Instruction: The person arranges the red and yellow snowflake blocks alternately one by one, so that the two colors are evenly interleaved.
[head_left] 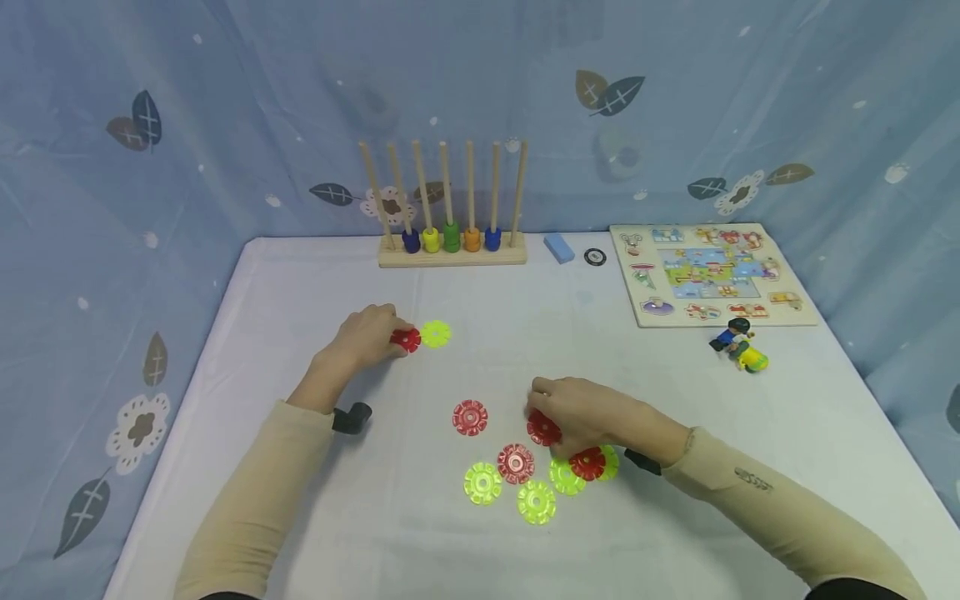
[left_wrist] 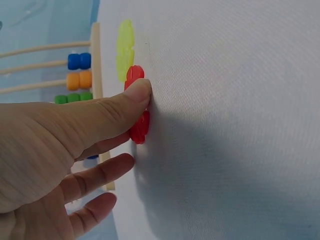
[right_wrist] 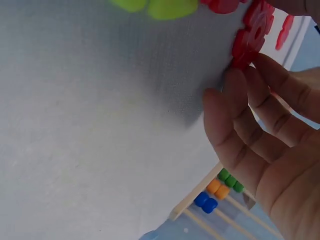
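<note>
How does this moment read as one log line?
Left hand: pinches red disc beside lime disc | Right hand: holds another red disc | Other discs: near right hand | Pegged rack: back of table

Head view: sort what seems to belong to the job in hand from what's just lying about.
Seem to belong:
- red disc in the left hand, yellow-green disc beside it
- another red disc in the right hand
- loose discs nearby

Lying about:
- bead rack
- blue block
- black round piece
- puzzle board
- toy figures
</note>
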